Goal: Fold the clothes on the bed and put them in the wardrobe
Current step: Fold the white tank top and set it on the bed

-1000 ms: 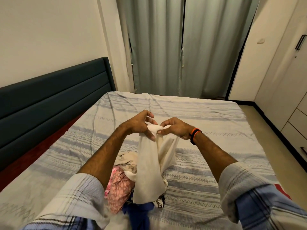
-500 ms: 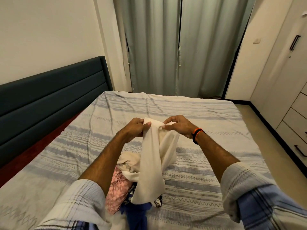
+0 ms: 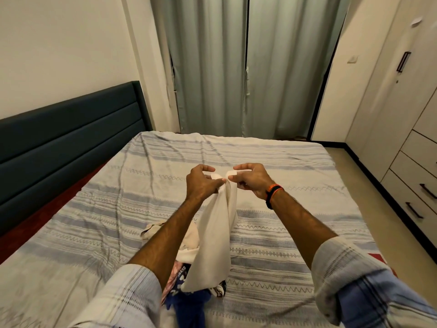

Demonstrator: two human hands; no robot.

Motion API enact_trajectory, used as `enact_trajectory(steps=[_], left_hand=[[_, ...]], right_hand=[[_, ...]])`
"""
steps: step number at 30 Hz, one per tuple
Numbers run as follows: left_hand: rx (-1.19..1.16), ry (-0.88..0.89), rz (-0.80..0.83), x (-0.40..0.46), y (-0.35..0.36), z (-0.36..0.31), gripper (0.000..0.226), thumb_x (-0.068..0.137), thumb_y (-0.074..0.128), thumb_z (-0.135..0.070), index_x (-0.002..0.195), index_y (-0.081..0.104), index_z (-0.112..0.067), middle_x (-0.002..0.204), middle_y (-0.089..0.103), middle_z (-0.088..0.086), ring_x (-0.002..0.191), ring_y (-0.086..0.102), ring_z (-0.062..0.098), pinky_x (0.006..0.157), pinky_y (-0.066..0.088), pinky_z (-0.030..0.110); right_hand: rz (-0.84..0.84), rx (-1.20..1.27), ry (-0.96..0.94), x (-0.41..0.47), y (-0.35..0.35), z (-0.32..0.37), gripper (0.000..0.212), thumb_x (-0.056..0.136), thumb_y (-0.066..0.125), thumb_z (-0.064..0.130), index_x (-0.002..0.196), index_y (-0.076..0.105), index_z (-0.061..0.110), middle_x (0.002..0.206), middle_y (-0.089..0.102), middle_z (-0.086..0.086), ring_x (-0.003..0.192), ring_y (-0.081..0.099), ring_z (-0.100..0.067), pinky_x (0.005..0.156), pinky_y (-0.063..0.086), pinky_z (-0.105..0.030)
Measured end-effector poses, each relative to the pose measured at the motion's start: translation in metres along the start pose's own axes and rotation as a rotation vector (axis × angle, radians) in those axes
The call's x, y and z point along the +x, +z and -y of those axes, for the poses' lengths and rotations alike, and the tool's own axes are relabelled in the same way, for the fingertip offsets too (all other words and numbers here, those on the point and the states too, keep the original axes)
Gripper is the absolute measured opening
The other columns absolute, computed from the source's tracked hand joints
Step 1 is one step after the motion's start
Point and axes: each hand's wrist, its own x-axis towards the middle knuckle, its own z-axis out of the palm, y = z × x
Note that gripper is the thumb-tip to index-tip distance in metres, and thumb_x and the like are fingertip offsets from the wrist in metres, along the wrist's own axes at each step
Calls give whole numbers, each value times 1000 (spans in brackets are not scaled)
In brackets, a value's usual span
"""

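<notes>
Cream garment held up over the bed.
Left hand and right hand each pinch the top edge of the cream garment, fingers curled on the cloth, close together above the bed. The cloth hangs down onto the clothes pile at the bed's near edge; the wardrobe stands right of the bed.

Two bare hands, left and right, with one orange-and-black wristband. One cream cloth garment held up; one heap of mixed clothes whose pieces cannot be counted. One striped-sheeted bed, two grey-green curtain panels, three white wardrobe drawers.
</notes>
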Motion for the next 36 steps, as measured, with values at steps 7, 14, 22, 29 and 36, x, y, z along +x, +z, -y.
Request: enact_trajectory(steps=[7,14,22,29,36], left_hand=[[23,-3,-50,-7,4,-4,48,67,89,-23,107,67,-11,90,71,10,74,71,21,63,62,30],[32,-8,-70,-9,-2,-5,36,64,88,-23,94,72,-11,82,72,1,74,72,18,71,62,33],[27,52,-107,-10,-3,-2,47,67,87,-20,111,70,-11,91,76,9,79,72,16,82,60,35],[16,102,-43,-17,-3,-13,69,72,81,-8,135,56,-9,109,73,9,95,67,12,97,53,34],[45,139,42,-12,-8,-6,65,71,83,-6,131,57,-13,91,77,4,86,72,10,91,57,37]], right_hand=[[-166,-226,-138,-1,17,2,34,65,86,7,95,70,16,89,73,-4,83,72,-18,77,62,-36],[-176,-387,-303,-13,28,6,27,72,81,10,96,72,15,77,70,4,64,63,2,55,47,-6],[-128,-483,-374,-14,31,6,30,77,74,8,106,73,13,86,76,-5,71,66,-5,65,48,-7],[-59,-495,-368,-16,28,7,41,78,72,18,119,68,10,101,74,-9,86,66,-12,62,43,-3],[-114,-578,-413,-9,27,1,33,77,74,8,109,73,10,72,69,3,63,61,-3,66,54,-13]])
